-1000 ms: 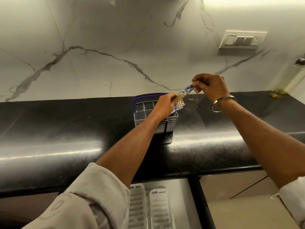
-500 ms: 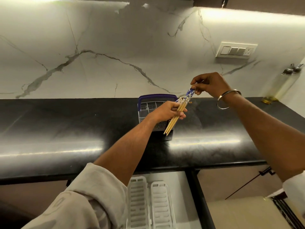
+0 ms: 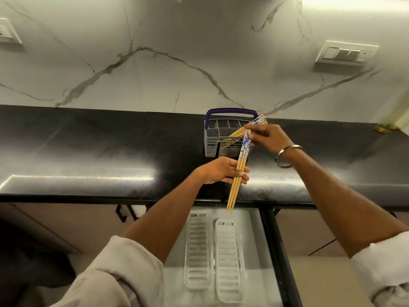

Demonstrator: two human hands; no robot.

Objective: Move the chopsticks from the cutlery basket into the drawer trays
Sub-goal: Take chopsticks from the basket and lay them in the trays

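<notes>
Left sleeve [image 3: 115, 278]: pale beige cloth, loose and creased, pushed up well back from the fingers so the whole forearm is bare; a faint curved mark shows on the cloth near the bottom edge.
Right sleeve [image 3: 385, 260]: the same pale cloth, bunched into a thick cuff far back from the fingers, forearm bare; a darker patterned fold shows at its lower edge.
Bangle [image 3: 287, 155]: plain silver metal ring, thin and smooth, loose on the right wrist, just behind the fingers.
Left wrist: nothing worn.
Fingers: bare, no rings visible.
</notes>
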